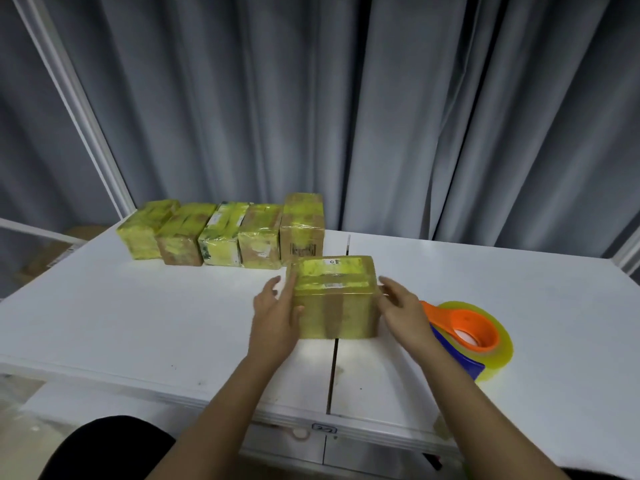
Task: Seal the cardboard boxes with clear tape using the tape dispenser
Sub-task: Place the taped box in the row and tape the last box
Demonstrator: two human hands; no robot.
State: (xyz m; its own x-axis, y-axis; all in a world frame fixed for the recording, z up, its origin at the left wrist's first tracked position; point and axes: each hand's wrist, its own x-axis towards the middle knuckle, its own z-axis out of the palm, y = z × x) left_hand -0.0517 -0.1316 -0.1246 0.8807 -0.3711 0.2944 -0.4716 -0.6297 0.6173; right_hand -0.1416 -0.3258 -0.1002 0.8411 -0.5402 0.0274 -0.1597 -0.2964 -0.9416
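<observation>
Hands on either end of the taped cardboard box (334,299), which sits on the white folding table (138,306), right over its centre seam and about midway between the near and far edges. The left hand (275,315) lies flat against the box's left end, fingers straight and thumb on the front face. The right hand (401,306) sits at the right end, fingers relaxed and slightly bent; whether they press the cardboard I cannot tell. Just beside that wrist, toward the right edge, lies the tape dispenser (465,336), orange and blue, with its yellowish roll on its side. Along the far edge, left of the seam, stands a row of five wrapped boxes (221,235), side by side, the rightmost upright and tallest. Grey curtain (346,98) hangs behind.
</observation>
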